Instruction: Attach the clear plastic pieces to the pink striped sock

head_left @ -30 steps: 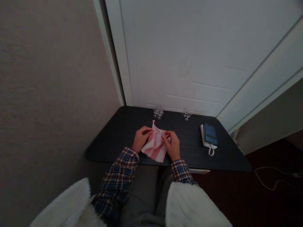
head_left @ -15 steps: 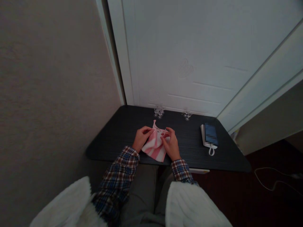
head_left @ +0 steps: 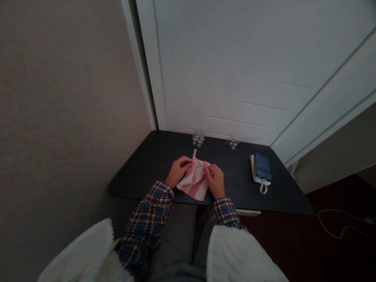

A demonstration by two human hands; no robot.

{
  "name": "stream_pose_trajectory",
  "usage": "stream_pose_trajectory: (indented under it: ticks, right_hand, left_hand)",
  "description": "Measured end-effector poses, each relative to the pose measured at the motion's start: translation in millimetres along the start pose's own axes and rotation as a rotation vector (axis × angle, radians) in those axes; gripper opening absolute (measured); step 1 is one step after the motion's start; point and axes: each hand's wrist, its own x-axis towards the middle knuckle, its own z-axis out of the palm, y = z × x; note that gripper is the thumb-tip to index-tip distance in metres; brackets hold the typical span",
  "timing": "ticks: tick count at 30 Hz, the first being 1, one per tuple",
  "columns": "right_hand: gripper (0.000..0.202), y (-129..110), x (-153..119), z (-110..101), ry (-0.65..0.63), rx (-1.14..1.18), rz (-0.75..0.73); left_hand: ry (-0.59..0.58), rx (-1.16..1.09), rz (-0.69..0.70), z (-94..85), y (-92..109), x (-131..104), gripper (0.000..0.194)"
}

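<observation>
Black table [head_left: 141, 168], two clusters of clear pieces [head_left: 198, 140] [head_left: 233, 144], blue-and-white object [head_left: 262, 167] with loop, pink-striped cloth [head_left: 194, 184]

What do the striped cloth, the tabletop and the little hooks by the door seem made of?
Cloth: probably soft terry cotton, given its slightly fuzzy edge.
Tabletop: matt black wood or laminate, with fine grain lines.
Hooks: perhaps clear plastic, being see-through and shiny.

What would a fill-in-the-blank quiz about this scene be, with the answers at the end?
The left hand and right hand are at a cloth striped in white and ____.
The small clear pieces by the table's far edge form ____ separate groups.
The item with a white loop lies nearer the ____ hand.
The raised shapes on the white door include one patterned like a ____.

Answers: pink; two; right; heart.
</observation>
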Motion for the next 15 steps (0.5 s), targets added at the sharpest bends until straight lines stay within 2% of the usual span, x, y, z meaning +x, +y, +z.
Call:
stream_pose_trajectory:
  ticks: [9, 15]
  right_hand:
    - [0.031, -0.5, -1.0, 3.2, -0.014, 0.013, -0.015]
    - [0.031, 1.0, -0.3, 6.2, -0.023, -0.008, -0.01]
  left_hand:
    - [0.017, 0.027, -0.025, 1.1, -5.2, 0.5, 0.021]
    - [0.05, 0.042, -0.035, -0.3, -7.5, 1.1, 0.021]
